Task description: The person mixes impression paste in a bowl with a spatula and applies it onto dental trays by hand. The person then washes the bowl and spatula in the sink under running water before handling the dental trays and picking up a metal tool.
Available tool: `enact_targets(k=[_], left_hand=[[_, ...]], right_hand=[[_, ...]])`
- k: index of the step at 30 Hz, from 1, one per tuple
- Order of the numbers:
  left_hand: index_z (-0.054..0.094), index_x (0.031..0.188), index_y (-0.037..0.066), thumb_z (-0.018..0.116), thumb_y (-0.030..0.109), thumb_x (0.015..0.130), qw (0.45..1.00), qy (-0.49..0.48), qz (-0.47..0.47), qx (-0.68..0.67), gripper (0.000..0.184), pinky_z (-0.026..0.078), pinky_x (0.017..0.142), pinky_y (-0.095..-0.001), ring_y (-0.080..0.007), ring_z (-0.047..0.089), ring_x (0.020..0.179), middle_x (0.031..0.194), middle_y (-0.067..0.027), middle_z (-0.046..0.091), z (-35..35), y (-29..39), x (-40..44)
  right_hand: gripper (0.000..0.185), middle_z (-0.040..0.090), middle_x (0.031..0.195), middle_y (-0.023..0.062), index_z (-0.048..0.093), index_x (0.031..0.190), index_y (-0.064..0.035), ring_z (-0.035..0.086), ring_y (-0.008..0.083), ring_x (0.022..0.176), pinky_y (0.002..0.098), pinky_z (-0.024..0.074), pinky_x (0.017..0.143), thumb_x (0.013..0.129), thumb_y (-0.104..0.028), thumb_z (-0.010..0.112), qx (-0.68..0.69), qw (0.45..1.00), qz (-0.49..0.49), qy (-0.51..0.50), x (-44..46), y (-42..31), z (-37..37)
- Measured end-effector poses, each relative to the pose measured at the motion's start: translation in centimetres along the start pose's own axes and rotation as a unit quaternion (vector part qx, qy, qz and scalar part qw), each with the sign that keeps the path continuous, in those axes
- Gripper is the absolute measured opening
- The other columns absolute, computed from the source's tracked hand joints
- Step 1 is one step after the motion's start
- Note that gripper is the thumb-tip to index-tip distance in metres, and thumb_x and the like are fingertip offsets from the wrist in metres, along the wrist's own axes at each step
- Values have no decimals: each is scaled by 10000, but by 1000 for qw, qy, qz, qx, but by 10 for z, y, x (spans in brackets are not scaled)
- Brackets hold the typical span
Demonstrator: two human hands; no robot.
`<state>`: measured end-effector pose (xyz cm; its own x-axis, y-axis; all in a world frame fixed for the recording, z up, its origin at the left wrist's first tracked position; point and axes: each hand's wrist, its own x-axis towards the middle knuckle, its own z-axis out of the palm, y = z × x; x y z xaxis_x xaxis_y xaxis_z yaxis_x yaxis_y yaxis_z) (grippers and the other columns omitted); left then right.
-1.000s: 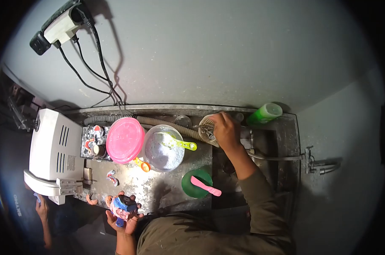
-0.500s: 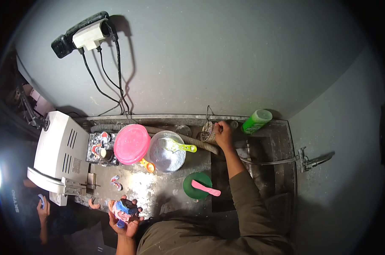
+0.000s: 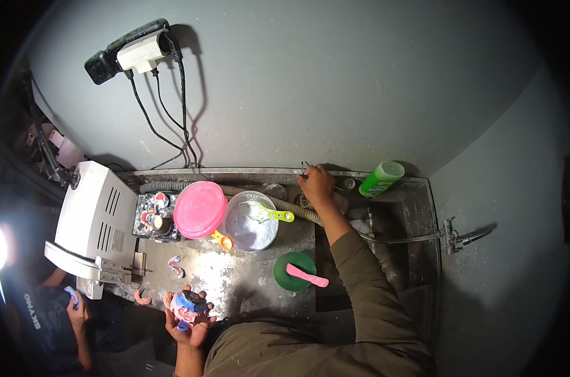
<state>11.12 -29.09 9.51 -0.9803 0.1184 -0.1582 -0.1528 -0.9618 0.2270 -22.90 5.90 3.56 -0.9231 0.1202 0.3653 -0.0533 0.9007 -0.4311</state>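
Note:
My left hand holds a dental impression in pink and blue, palm up at the front edge of the bench. My right hand reaches to the back of the bench, over a small container that it partly covers. Its fingers are closed near a thin dark wire-like piece; what they grip is too small to make out. Nearer to me is a green mixing bowl with a pink spatula across it. Left of it stands a tub of white powder with a lime-green scoop.
A pink lid with an orange scoop leans by the tub. Left stands a white machine. Dental pieces lie on the bench. A green bottle, hose and tap are right. Another person's hand holds a bluish piece.
My right hand has shifted slightly left and back, onto the wire-like piece above the container. My left hand still holds the impression. The view has shifted a little.

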Motion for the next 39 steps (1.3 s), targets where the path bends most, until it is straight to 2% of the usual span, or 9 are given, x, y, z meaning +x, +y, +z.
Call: enact_targets(k=[5, 8, 12, 14, 15, 17, 27, 34, 39], left_hand=[[346, 1414, 108, 597, 497, 889, 1000, -2, 11, -3, 699, 518, 856, -618, -442, 496, 1121, 1278, -241, 438, 1, 2, -4], [337, 1444, 110, 549, 521, 913, 1000, -17, 11, 9, 704, 518, 862, -597, -426, 472, 1126, 1294, -226, 408, -2, 2, -6], [341, 1443, 109, 547, 522, 913, 1000, -11, 6, 20, 702, 524, 852, -592, -425, 481, 1118, 1287, -225, 415, -7, 3, -5], [344, 1435, 111, 546, 526, 912, 1000, -5, 1, 24, 697, 530, 843, -585, -420, 491, 1103, 1273, -225, 425, -7, 2, -2], [344, 1435, 111, 546, 526, 912, 1000, -5, -1, 24, 697, 530, 843, -585, -420, 491, 1103, 1273, -225, 425, -6, 1, -1], [350, 1422, 113, 551, 529, 908, 1000, -2, -13, 13, 691, 533, 838, -579, -417, 494, 1096, 1262, -224, 431, -1, 1, 4], [358, 1411, 113, 530, 539, 916, 999, -12, -21, 26, 675, 536, 821, -575, -416, 499, 1089, 1259, -223, 439, -5, 3, 3], [389, 1407, 104, 496, 534, 936, 999, 1, -33, -8, 647, 540, 835, -566, -419, 498, 1087, 1256, -219, 440, -1, -2, 4], [390, 1404, 102, 506, 523, 936, 999, -29, -29, 16, 641, 540, 828, -549, -414, 493, 1090, 1261, -214, 434, 0, 2, 3]], right_hand=[[131, 653, 894, 143, 617, 834, -62, 656, 337, 865, 447, 513, 721, 818, -178, 674, -22, 999, -15, -43, 10, -8, 3], [113, 684, 819, 139, 577, 920, -68, 670, 348, 808, 451, 506, 699, 877, -165, 615, 318, 943, -20, 102, 28, -4, -4], [171, 684, 820, 147, 575, 938, -85, 674, 353, 834, 455, 508, 708, 885, -240, 622, 306, 937, 56, 159, 33, -8, -75], [309, 698, 895, 173, 631, 990, -78, 680, 358, 892, 465, 515, 749, 877, -366, 629, 34, 980, 194, 28, 24, -16, -104], [309, 698, 895, 173, 631, 990, -78, 680, 358, 892, 465, 515, 749, 877, -366, 629, 32, 980, 195, 28, 19, -16, -103], [441, 694, 940, 198, 644, 1048, -20, 674, 373, 920, 452, 528, 789, 838, -408, 659, -147, 953, 163, -210, 7, -17, -88], [347, 668, 1053, 256, 706, 943, 17, 646, 407, 1007, 469, 517, 880, 825, -300, 628, -108, 947, 219, -209, -8, 10, -91], [285, 695, 791, 227, 688, 796, 68, 698, 347, 802, 434, 517, 748, 805, -208, 619, 148, 951, 232, -139, -6, 48, -43], [257, 685, 719, 219, 668, 712, 60, 689, 351, 730, 444, 509, 712, 793, -182, 635, 95, 969, 222, -55, -15, 39, -15]])
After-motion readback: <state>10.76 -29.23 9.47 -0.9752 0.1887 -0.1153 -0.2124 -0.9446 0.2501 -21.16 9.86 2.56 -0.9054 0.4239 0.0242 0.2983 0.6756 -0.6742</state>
